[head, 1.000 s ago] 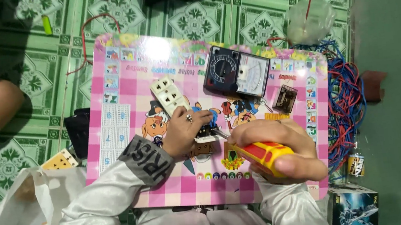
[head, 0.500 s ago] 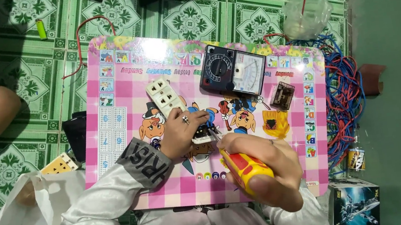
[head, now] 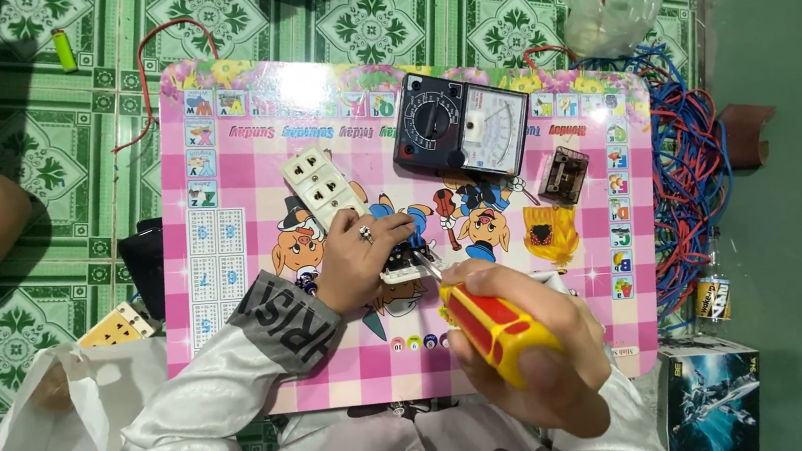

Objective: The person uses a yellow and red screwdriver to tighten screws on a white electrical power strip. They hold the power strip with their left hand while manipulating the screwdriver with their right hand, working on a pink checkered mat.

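Since half a second ago, my right hand (head: 525, 342) has drawn the screwdriver (head: 499, 330) in closer, so its red and yellow handle now sits lower over the pink board (head: 226, 276). I see that hand closed tight around the handle, with the metal tip meeting the small white part (head: 406, 267) near the middle of the board. My left hand (head: 360, 260) has barely shifted; it is closed over that small part, pinning it down, a ring on one finger.

Just above the left hand lies a white socket strip (head: 321, 189), touching the board at an angle. Further up rests a black analogue meter (head: 461, 133), and to its right a small dark relay-like block (head: 561, 175). Blue and red wires (head: 687, 173) bunch beside the board's right edge, on the green patterned floor (head: 32, 167). A green lighter (head: 64, 49) lies well apart at the upper left.
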